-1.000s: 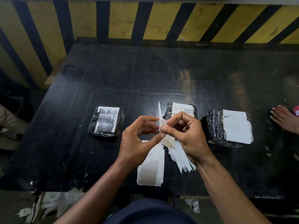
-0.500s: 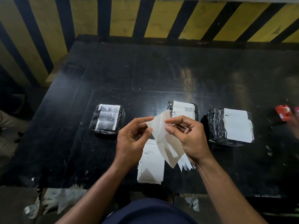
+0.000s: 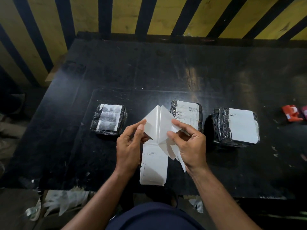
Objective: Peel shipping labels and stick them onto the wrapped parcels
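Observation:
A white shipping label [image 3: 158, 124] is spread open between my hands, half peeled from its backing, above the table's front middle. My left hand [image 3: 130, 145] pinches its left flap and my right hand [image 3: 189, 143] pinches the right flap. Under my hands lies a stack of labels [image 3: 153, 166]. Three black-wrapped parcels stand in a row: the left parcel [image 3: 108, 120] with a greyish patch on top, the middle parcel [image 3: 188, 115] with a printed label, partly behind the held label, and the right parcel [image 3: 235, 127] with a large white label.
The black table [image 3: 166, 72] backs onto a yellow-and-black striped wall [image 3: 149, 14]. A red packet [image 3: 291, 112] lies at the far right edge. Torn paper scraps [image 3: 54, 203] litter the floor below the table's front edge.
The label has been pulled apart from a narrow folded strip into a wide open sheet between both hands. Another person's hand at the right has gone, and a red packet lies there.

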Demonstrator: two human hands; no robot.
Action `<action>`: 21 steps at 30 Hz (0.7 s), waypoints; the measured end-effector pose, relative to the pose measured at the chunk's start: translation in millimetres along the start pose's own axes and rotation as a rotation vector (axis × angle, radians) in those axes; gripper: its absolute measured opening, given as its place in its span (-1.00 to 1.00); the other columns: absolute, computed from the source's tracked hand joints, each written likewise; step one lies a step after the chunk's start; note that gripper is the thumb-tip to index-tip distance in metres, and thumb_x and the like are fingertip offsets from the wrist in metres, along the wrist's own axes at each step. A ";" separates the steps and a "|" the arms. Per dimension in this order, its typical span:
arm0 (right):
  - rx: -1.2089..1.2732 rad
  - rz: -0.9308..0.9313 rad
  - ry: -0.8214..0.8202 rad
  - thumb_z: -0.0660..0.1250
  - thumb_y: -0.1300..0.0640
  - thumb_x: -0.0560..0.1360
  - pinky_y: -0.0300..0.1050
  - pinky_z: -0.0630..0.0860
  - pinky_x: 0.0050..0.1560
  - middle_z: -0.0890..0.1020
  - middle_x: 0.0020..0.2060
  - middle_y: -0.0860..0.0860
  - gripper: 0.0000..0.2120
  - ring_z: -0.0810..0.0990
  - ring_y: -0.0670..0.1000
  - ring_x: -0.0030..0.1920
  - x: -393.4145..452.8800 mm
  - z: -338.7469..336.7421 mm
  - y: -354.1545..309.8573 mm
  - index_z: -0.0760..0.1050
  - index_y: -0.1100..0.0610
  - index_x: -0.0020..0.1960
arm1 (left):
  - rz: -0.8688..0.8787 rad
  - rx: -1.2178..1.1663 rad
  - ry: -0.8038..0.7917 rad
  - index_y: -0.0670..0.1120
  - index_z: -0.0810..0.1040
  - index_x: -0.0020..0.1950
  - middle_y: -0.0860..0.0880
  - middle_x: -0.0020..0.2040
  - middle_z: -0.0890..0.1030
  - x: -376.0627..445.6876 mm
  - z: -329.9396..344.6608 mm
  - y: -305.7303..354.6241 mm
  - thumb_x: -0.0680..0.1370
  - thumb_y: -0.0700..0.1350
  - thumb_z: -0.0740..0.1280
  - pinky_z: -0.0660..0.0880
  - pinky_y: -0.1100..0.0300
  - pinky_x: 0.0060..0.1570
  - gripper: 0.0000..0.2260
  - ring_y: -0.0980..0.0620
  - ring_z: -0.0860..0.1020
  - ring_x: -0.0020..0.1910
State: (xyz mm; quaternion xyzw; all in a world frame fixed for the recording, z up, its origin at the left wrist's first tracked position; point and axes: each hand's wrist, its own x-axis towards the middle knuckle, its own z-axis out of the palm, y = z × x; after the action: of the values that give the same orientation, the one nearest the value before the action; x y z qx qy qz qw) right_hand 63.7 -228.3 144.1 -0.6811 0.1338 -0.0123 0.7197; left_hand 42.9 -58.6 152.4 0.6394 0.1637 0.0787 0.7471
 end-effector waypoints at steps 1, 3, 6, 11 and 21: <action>-0.012 -0.009 0.001 0.60 0.27 0.42 -0.02 0.67 0.08 0.76 -0.01 -0.04 -0.64 0.70 -0.04 -0.04 0.2 -1.7 2.4 0.72 0.05 0.19 | -0.008 0.008 0.007 -0.15 0.67 0.26 -0.09 -0.03 0.73 0.3 -0.5 -1.8 0.63 -0.23 0.40 0.64 0.26 -0.11 -0.79 0.12 0.69 -0.16; -0.035 -0.021 0.002 0.60 0.29 0.42 0.00 0.68 0.05 0.76 -0.08 -0.05 -0.62 0.69 -0.02 -0.10 1.4 -5.6 5.9 0.71 0.05 0.20 | -0.024 0.017 0.003 -0.09 0.67 0.27 -0.21 0.11 0.72 1.3 -4.1 -7.8 0.57 -0.27 0.49 0.67 0.19 -0.07 -0.71 -0.04 0.73 -0.08; -0.077 -0.027 0.023 0.60 0.30 0.42 -0.07 0.66 -0.06 0.69 -0.27 -0.09 -0.62 0.61 -0.07 -0.26 4.2 -16.8 13.3 0.71 0.04 0.19 | -0.028 0.075 -0.011 -0.02 0.67 0.27 -0.25 0.22 0.67 5.2 -14.2 -18.2 0.54 -0.29 0.52 0.67 0.18 -0.04 -0.66 -0.24 0.73 -0.02; -0.153 -0.003 0.085 0.58 0.33 0.41 -0.18 0.57 -0.12 0.67 -0.26 -0.06 -0.61 0.53 -0.12 -0.31 7.9 -46.2 35.3 0.72 -0.04 0.13 | -0.047 0.172 0.004 -0.08 0.66 0.28 -0.26 0.14 0.70 13.1 -33.1 -28.9 0.53 -0.32 0.52 0.65 0.23 -0.05 -0.65 -0.04 0.69 -0.14; -0.377 0.003 0.340 0.44 0.39 0.39 -0.32 0.40 -0.35 0.72 -0.22 0.08 -0.53 0.42 -0.16 -0.44 12.4 -117.6 64.4 0.69 -0.12 0.11 | -0.136 0.244 0.085 -0.09 0.66 0.31 -0.18 0.13 0.73 16.8 -73.3 -48.6 0.54 -0.33 0.50 0.64 0.30 -0.01 -0.64 0.04 0.71 -0.10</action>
State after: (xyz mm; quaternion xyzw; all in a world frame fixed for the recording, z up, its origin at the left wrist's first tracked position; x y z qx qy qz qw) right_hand 40.5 -341.1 74.3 -0.7913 0.2538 -0.1003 0.5472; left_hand 28.8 6.8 92.9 0.7090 0.2464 0.0344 0.6599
